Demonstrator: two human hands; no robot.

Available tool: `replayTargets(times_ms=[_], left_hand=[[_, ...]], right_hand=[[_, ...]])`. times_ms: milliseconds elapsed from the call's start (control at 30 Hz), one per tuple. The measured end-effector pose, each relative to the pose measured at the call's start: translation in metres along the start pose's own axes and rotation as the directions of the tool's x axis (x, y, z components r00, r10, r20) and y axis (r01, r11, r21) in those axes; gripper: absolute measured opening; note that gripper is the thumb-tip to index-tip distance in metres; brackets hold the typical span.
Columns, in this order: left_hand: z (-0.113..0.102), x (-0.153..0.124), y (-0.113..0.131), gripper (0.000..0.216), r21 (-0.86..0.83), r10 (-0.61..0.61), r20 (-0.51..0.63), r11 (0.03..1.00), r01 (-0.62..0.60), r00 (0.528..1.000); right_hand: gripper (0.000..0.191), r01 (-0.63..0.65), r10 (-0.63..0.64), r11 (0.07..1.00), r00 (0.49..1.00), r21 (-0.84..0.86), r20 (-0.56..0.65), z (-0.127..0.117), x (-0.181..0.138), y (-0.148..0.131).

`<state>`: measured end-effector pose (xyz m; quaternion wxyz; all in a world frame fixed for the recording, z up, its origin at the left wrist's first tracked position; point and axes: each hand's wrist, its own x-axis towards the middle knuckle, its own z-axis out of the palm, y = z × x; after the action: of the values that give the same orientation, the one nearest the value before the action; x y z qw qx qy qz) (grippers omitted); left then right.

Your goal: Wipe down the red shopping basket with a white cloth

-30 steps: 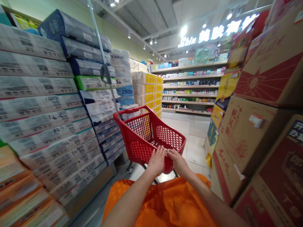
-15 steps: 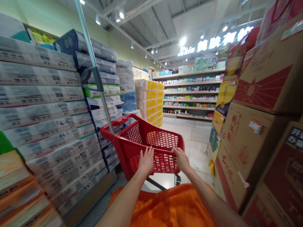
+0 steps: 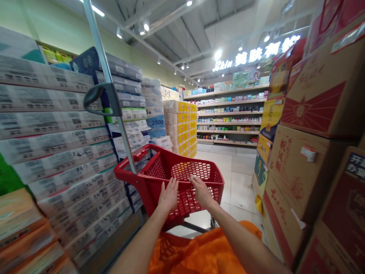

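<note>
In front of me stands a red plastic shopping cart (image 3: pixel 159 190) with perforated sides, turned sideways. A metal pole with a grey handle (image 3: pixel 104 101) rises from its left end. My left hand (image 3: pixel 169 196) lies against the near side of the cart, fingers stretched out towards the rim. To its right, my right hand (image 3: pixel 202 193) has its fingers bent over the same rim, close to my left hand. Inside the visible part of the basket I see no goods. Orange cloth (image 3: pixel 199 251) lies below my forearms.
Tall stacks of paper packs (image 3: pixel 65 125) stand close on the left. Cardboard boxes (image 3: pixel 296 163) are piled on the right. Yellow-sided packs (image 3: pixel 185 129) rise behind the cart. Farther back are shelves (image 3: pixel 230 114) of small products. A tiled floor (image 3: pixel 236 182) runs between.
My right hand has moved left along the rim, nearer my left hand. My left hand has shifted slightly left. The cart and its pole appear a little lower and nearer.
</note>
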<state>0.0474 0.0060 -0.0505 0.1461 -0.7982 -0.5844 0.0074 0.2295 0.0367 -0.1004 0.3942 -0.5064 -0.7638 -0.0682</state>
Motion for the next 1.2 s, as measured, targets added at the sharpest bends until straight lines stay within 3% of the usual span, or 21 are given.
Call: replayTargets(times_ms=[67,233,300,400,500,600,700,833,933,1067,1200], left_hand=[[-0.002,-0.003,-0.009,0.070,0.006,-0.042,-0.023,0.999,0.042,0.999],[-0.002,-0.012,-0.026,0.068,0.048,-0.148,-0.072,0.987,0.152,0.986],[-0.004,-0.014,-0.025,0.068,0.048,-0.138,-0.064,0.989,0.142,0.988],[-0.008,-0.017,-0.026,0.069,0.043,-0.103,-0.049,0.994,0.105,0.993],[-0.010,-0.022,-0.035,0.068,0.034,-0.167,-0.080,0.985,0.170,0.983],[-0.008,-0.028,-0.045,0.066,0.031,-0.237,-0.133,0.970,0.243,0.962],[-0.003,-0.031,-0.048,0.066,0.042,-0.199,-0.157,0.977,0.207,0.967],[-0.003,-0.033,-0.052,0.065,0.044,-0.150,-0.160,0.986,0.159,0.976],[-0.009,-0.036,-0.067,0.060,0.039,-0.184,-0.215,0.980,0.197,0.959],[-0.014,-0.041,-0.083,0.058,0.033,-0.202,-0.236,0.976,0.215,0.951],[-0.013,-0.043,-0.082,0.061,-0.011,-0.200,-0.232,0.979,0.203,0.952]], right_hand=[[0.060,-0.022,0.022,0.999,1.000,-0.038,0.006,0.001,0.001,0.002],[0.062,-0.285,0.272,0.947,0.957,-0.150,-0.104,-0.008,-0.011,0.028],[0.064,-0.251,0.243,0.958,0.967,-0.139,-0.076,-0.001,-0.007,0.013],[0.067,-0.037,0.039,0.996,0.999,-0.086,0.026,0.016,0.004,-0.029],[0.070,0.083,-0.076,0.994,0.991,-0.070,0.106,0.019,0.009,-0.047],[0.075,-0.005,0.020,0.992,0.993,-0.129,0.119,0.007,0.004,-0.033],[0.072,-0.100,0.116,0.982,0.989,-0.159,0.096,0.005,0.003,-0.028],[0.068,0.027,-0.020,0.998,0.994,-0.060,0.110,0.029,0.019,-0.071],[0.068,0.134,-0.133,0.991,0.984,0.003,0.117,0.042,0.028,-0.097],[0.070,0.015,-0.010,0.999,0.993,-0.038,0.122,0.032,0.021,-0.076],[0.066,-0.116,0.119,0.993,0.990,-0.032,0.074,0.026,0.013,-0.063]])
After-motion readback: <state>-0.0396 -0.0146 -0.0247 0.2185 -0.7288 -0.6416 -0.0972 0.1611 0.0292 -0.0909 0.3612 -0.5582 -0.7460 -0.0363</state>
